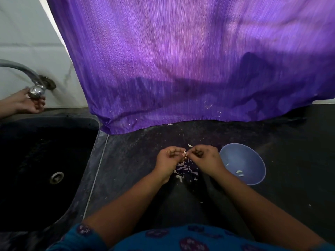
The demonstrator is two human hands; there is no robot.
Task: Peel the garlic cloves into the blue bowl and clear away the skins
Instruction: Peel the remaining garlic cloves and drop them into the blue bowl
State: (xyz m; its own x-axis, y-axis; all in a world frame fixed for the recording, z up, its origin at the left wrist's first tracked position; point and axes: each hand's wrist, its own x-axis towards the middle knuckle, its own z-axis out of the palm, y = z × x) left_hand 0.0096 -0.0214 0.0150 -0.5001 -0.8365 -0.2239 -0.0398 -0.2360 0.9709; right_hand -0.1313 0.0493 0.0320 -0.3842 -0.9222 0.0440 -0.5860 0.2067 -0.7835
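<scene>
Nearest the camera a blue patterned sleeve (81, 232) showed, and both forearms reached out over the dark counter (137, 160). Just nearer than the hands, a pile of skins (183, 171) lay on the counter, left of the bowl (243, 163). The left hand (167, 160) and right hand (204, 158) met fingertip to fingertip left of the bowl, both pinching one garlic clove (184, 153). The bowl held a few peeled cloves (239, 173). Far left of the bowl lay the sink (45, 160). Beyond the bowl hung a purple cloth (181, 60). Far left, another person's hand (29, 103) touched the tap (37, 91).
</scene>
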